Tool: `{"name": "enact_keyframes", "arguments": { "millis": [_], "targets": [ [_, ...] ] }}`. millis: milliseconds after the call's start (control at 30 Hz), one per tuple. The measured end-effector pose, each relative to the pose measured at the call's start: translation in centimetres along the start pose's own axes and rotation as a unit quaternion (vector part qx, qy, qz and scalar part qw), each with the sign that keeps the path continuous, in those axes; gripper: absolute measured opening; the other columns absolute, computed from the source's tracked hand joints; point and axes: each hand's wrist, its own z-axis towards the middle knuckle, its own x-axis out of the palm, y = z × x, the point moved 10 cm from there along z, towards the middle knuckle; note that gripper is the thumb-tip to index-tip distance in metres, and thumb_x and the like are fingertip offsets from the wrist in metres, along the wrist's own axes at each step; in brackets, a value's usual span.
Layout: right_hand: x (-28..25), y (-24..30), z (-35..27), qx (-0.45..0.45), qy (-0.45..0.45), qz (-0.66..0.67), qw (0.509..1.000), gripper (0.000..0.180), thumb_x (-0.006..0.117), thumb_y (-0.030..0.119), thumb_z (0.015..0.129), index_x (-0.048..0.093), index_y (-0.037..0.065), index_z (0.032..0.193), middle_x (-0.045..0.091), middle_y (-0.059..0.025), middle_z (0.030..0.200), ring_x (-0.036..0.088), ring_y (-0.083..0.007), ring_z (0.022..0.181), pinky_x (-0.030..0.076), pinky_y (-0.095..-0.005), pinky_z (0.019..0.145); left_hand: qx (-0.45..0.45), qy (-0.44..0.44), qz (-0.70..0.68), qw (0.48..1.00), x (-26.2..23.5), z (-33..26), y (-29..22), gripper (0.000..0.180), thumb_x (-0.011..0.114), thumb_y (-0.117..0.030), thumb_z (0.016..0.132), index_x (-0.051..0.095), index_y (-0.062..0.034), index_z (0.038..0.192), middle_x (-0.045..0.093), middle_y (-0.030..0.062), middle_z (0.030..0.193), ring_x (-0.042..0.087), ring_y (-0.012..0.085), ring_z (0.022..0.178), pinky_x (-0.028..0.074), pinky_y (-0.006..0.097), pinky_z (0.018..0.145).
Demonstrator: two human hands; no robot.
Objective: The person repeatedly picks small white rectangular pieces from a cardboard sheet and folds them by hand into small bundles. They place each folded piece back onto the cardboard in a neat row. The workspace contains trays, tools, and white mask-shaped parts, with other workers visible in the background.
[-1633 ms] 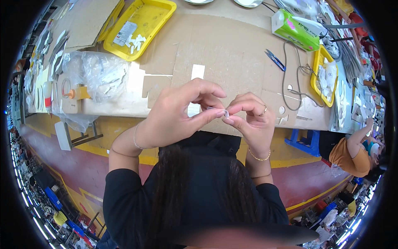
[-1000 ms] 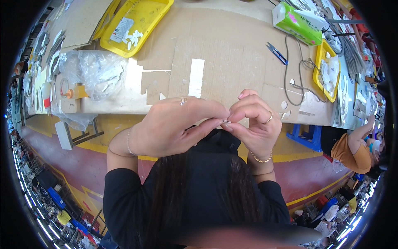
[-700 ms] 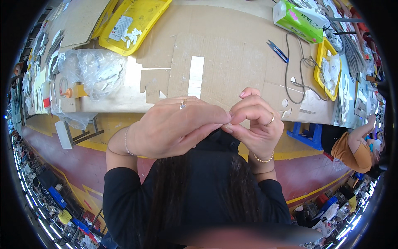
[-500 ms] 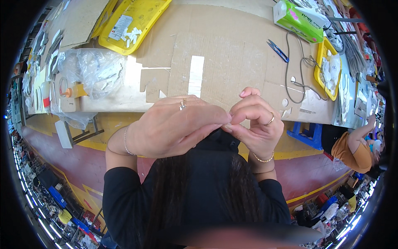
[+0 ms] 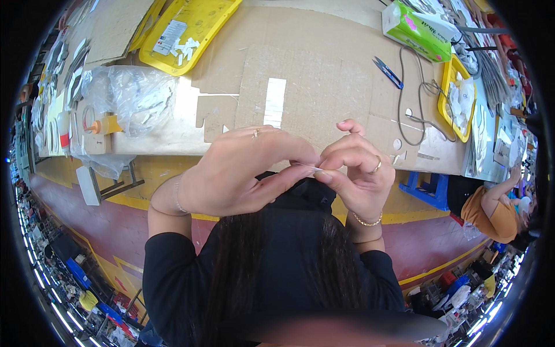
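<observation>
My left hand (image 5: 243, 168) and my right hand (image 5: 359, 168) meet in front of my chest, just off the table's near edge. A thin white sliver (image 5: 308, 166) runs between their fingertips; it is too small to name. The right thumb and forefinger pinch its one end, with the other fingers curled and the little finger raised. The left thumb and forefinger come together at its other end. Beyond my hands, a white strip (image 5: 275, 103) with faint cross lines lies on the cardboard (image 5: 324, 81).
A yellow tray (image 5: 203, 43) with small white pieces stands at far left, near a clear plastic bag (image 5: 141, 101) and an orange-capped bottle (image 5: 106, 125). Blue thread snips (image 5: 388, 73), a grey cord (image 5: 403, 115), a tissue pack (image 5: 417, 34) and another yellow tray (image 5: 447, 115) are right.
The left thumb and forefinger have parted slightly from the right fingertips, and the white sliver now shows between them. My right hand has hardly moved.
</observation>
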Motion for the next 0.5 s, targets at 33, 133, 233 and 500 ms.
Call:
{"name": "enact_keyframes", "arguments": {
  "millis": [33, 133, 233, 500],
  "targets": [
    [0.0, -0.6, 0.0, 0.021, 0.001, 0.035, 0.999, 0.017, 0.082, 0.007, 0.068, 0.068, 0.008, 0.077, 0.067, -0.0006, 0.074, 0.062, -0.0116, 0.07, 0.039, -0.0393, 0.093, -0.014, -0.003, -0.023, 1.0, 0.0, 0.0, 0.4, 0.025, 0.07, 0.008, 0.078, 0.057, -0.0025, 0.096, 0.068, 0.01, 0.082, 0.067, 0.0193, 0.077, 0.051, 0.029, 0.071],
    [-0.3, -1.8, -0.3, 0.072, -0.02, 0.09, 0.993, 0.015, 0.08, 0.007, 0.07, 0.069, 0.007, 0.08, 0.068, -0.0021, 0.077, 0.063, -0.0124, 0.074, 0.038, -0.0394, 0.096, -0.066, -0.018, -0.107, 0.992, 0.1, -0.1, 2.0, 0.031, 0.068, 0.008, 0.08, 0.05, -0.0026, 0.104, 0.065, 0.0087, 0.087, 0.064, 0.0147, 0.082, 0.05, 0.028, 0.075],
    [-0.2, -2.5, -0.4, 0.096, -0.007, 0.083, 0.992, 0.014, 0.079, 0.006, 0.072, 0.069, 0.006, 0.082, 0.068, -0.0034, 0.079, 0.063, -0.0134, 0.077, 0.039, -0.0385, 0.095, -0.11, -0.029, -0.169, 0.979, 0.1, -0.1, 3.4, 0.034, 0.066, 0.007, 0.082, 0.047, -0.0027, 0.109, 0.061, 0.0064, 0.09, 0.061, 0.0115, 0.087, 0.048, 0.026, 0.079],
    [0.7, -3.2, -0.1, 0.11, 0.009, 0.092, 0.99, 0.013, 0.077, 0.001, 0.073, 0.068, 0.004, 0.082, 0.066, -0.0045, 0.078, 0.06, -0.0141, 0.076, 0.045, -0.0285, 0.076, -0.148, -0.033, -0.16, 0.975, 0.1, 0.0, 4.3, 0.035, 0.065, 0.007, 0.082, 0.047, -0.0028, 0.111, 0.059, 0.0055, 0.091, 0.06, 0.01, 0.087, 0.045, 0.025, 0.082]
  ]
}}
